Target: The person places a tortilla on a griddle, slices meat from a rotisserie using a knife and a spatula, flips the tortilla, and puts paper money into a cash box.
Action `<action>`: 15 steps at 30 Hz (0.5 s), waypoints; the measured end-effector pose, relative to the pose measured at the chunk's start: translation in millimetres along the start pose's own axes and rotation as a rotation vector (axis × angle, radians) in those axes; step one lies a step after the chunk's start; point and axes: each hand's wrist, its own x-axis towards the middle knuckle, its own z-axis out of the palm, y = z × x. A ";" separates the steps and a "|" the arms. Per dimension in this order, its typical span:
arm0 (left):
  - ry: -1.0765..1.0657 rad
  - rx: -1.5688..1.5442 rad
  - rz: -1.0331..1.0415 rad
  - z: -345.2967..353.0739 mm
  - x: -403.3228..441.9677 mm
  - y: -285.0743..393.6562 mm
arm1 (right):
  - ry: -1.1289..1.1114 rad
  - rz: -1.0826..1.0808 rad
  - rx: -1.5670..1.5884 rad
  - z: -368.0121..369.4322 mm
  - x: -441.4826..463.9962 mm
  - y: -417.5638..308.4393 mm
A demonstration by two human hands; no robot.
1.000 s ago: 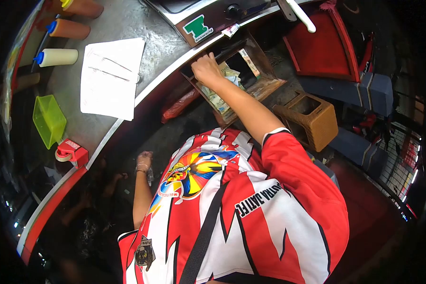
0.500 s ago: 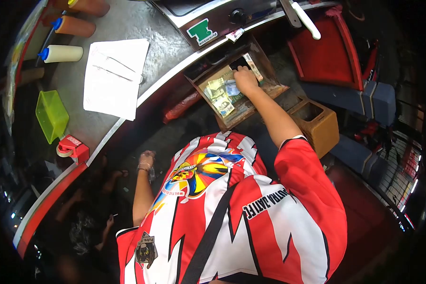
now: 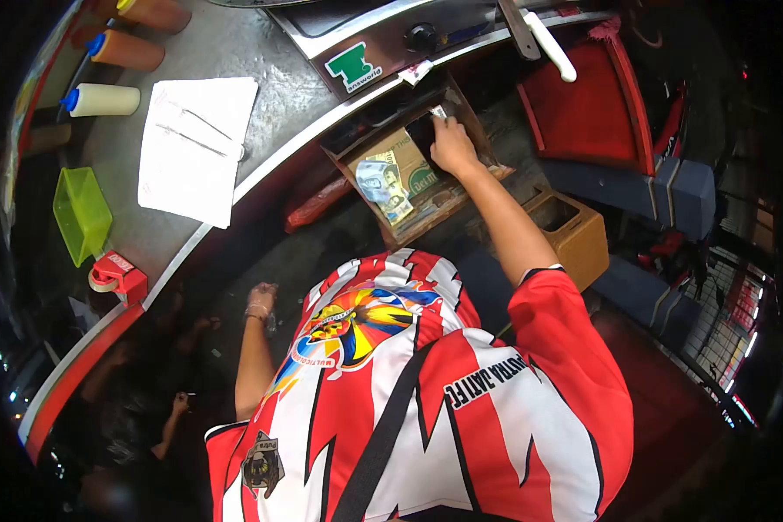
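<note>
My right hand (image 3: 453, 148) reaches into an open wooden drawer (image 3: 409, 235) under the counter. Its fingers are closed at a small pale item (image 3: 438, 112) near the drawer's back right. Banknotes (image 3: 383, 187) lie in the drawer's left part, on brown cardboard (image 3: 404, 148) with a green print. My left hand (image 3: 262, 300) hangs low beside my body, left of the striped shirt. Its fingers are curled, with clear plastic about the hand and wrist; what they hold is too small to make out.
Papers (image 3: 191, 165) with tongs on them, sauce bottles (image 3: 104, 100), a green basket (image 3: 82, 217) and a red tape dispenser (image 3: 119, 278) are on the counter at left. A white-handled knife (image 3: 552, 48) is above the drawer, a brown box (image 3: 574, 235) beside it. People sit in the dark lower left.
My right hand has moved from the drawer's left side to its right. The banknotes are bunched further left and more cardboard shows. My left hand stays low.
</note>
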 end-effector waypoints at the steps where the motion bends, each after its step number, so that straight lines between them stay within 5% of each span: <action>1: 0.004 0.003 0.003 0.5 0.3 -1.8 | -0.048 0.105 0.039 -1.1 3.1 -3.1; 3: 0.006 -0.007 -0.013 3.2 -4.1 0.4 | -0.144 0.314 0.118 -2.6 9.1 -11.6; 8: 0.048 -0.056 -0.013 -6.7 -26.6 48.6 | -0.165 0.336 -0.048 20.2 9.0 -12.9; 15: 0.051 -0.138 -0.008 16.6 -4.5 16.1 | -0.085 0.267 -0.160 10.6 3.3 -23.5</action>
